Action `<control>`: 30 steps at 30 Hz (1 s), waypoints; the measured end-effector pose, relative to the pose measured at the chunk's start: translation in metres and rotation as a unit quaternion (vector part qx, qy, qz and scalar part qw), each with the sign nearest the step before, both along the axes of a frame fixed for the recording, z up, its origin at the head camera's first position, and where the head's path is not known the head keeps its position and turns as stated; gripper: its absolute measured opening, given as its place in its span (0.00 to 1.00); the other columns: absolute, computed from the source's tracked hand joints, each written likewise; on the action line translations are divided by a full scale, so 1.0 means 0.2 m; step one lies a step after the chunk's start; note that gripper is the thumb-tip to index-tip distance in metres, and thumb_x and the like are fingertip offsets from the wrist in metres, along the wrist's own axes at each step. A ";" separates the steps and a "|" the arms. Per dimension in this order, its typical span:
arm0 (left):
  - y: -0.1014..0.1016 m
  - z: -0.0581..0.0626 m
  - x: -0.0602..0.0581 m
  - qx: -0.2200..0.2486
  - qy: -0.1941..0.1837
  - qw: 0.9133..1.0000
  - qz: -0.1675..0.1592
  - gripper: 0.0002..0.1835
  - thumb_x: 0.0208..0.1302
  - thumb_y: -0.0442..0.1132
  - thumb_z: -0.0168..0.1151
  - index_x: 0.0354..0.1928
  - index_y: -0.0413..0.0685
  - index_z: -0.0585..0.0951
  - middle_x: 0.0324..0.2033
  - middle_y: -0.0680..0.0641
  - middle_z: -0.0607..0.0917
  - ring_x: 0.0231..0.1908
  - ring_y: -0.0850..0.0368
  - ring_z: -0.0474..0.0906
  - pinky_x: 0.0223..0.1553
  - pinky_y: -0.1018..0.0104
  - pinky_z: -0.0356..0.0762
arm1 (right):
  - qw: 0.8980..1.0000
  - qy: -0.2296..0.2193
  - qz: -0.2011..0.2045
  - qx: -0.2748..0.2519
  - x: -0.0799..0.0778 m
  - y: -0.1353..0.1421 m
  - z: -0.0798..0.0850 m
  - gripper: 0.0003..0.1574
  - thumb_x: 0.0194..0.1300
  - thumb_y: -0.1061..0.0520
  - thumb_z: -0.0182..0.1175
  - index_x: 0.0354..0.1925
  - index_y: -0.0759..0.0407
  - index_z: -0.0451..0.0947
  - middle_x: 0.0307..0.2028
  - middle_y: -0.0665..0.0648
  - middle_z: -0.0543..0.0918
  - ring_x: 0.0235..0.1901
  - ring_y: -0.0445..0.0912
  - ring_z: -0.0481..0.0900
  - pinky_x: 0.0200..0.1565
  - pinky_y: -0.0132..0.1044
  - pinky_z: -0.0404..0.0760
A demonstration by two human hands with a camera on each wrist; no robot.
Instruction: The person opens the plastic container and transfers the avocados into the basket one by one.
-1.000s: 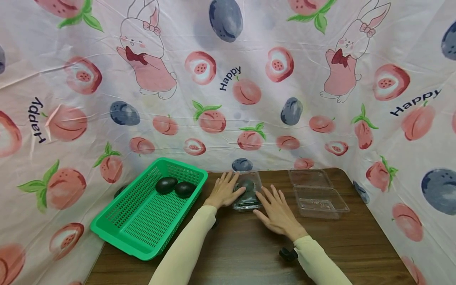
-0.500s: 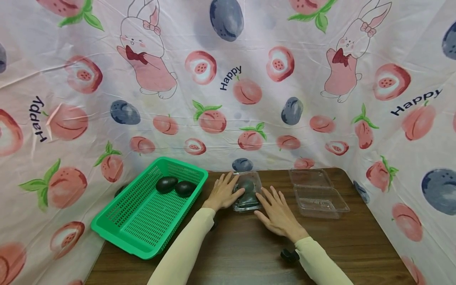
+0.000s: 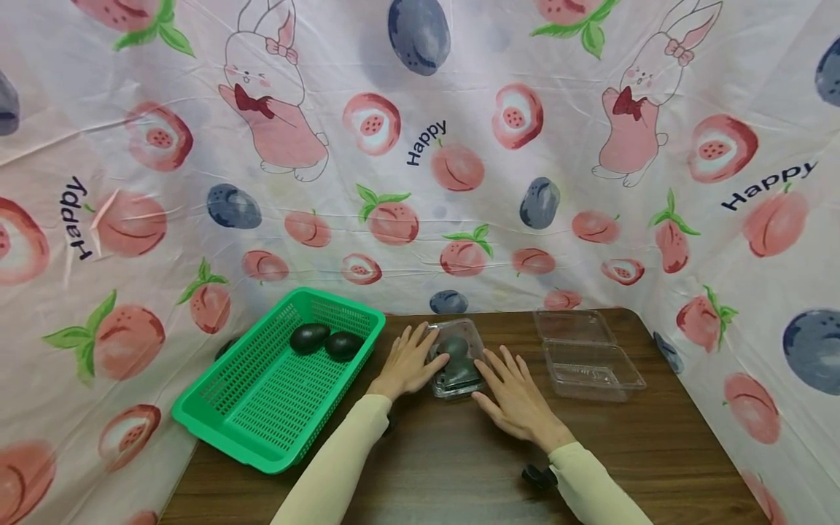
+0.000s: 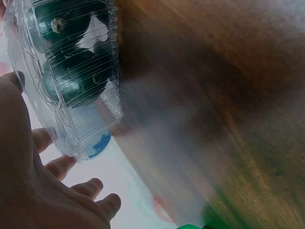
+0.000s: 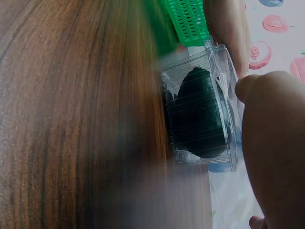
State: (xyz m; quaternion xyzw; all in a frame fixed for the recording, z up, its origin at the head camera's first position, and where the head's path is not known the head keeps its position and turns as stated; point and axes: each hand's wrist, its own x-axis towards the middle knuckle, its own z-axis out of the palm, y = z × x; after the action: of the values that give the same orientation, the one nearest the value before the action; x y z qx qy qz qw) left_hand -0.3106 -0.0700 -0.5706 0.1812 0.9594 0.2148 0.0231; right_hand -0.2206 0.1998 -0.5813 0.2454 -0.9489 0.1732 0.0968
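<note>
A clear plastic clamshell box [image 3: 467, 332], lid down, lies on the wooden table between my hands. Dark green avocados [image 3: 458, 370] fill it; the left wrist view shows two of these avocados [image 4: 71, 81] through the ribbed wall. My left hand [image 3: 403, 366] rests along the box's left edge, thumb over the lid's near part and fingers spread. On the other side, my right hand [image 3: 518, 399] has fingertips at the right edge, its fingers straight. In the right wrist view, the right thumb [image 5: 248, 88] touches the lid's rim.
A green plastic basket [image 3: 226, 430] stands at the left with two dark avocados [image 3: 326, 341] in its far end. On the right, a second clear clamshell box [image 3: 587, 372] stands with its lid raised. A fruit-printed cloth [image 3: 420, 240] hangs behind and beside the table.
The lidded box has turned slightly and come a little nearer to me, with both hands staying at its sides. Basket and second box look unmoved.
</note>
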 end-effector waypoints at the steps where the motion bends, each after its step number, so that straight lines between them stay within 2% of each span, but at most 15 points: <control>1: 0.00 0.00 0.01 0.001 0.002 1.000 0.000 0.42 0.85 0.69 0.52 0.90 0.56 0.65 0.91 0.40 0.59 0.91 0.27 0.50 0.89 0.26 0.51 | 1.000 -0.002 0.000 0.000 0.00 0.00 0.00 0.41 0.86 0.39 0.60 0.85 0.58 0.70 0.87 0.67 0.67 0.89 0.73 0.56 0.84 0.77 0.58; 16: -0.04 0.00 0.18 0.006 0.035 0.999 -0.009 0.42 0.86 0.67 0.54 0.88 0.50 0.68 0.90 0.38 0.62 0.90 0.27 0.50 0.87 0.24 0.54 | 1.000 0.015 -0.004 -0.006 0.07 0.01 -0.02 0.41 0.86 0.39 0.61 0.83 0.60 0.72 0.85 0.68 0.70 0.88 0.74 0.58 0.84 0.77 0.60; 30: -0.09 0.00 0.35 -0.005 0.042 0.999 -0.023 0.43 0.87 0.68 0.51 0.90 0.49 0.64 0.91 0.41 0.60 0.91 0.29 0.48 0.88 0.25 0.53 | 1.000 0.023 -0.006 -0.007 0.11 0.02 -0.01 0.40 0.85 0.39 0.61 0.81 0.61 0.75 0.85 0.68 0.70 0.89 0.72 0.57 0.86 0.74 0.58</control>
State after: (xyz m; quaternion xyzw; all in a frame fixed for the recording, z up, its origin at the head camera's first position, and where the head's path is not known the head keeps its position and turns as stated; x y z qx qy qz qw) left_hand -0.2413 -0.0881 -0.5712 0.2120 0.9561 0.2020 -0.0114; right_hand -0.1978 0.2042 -0.5827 0.2425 -0.9468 0.1733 0.1213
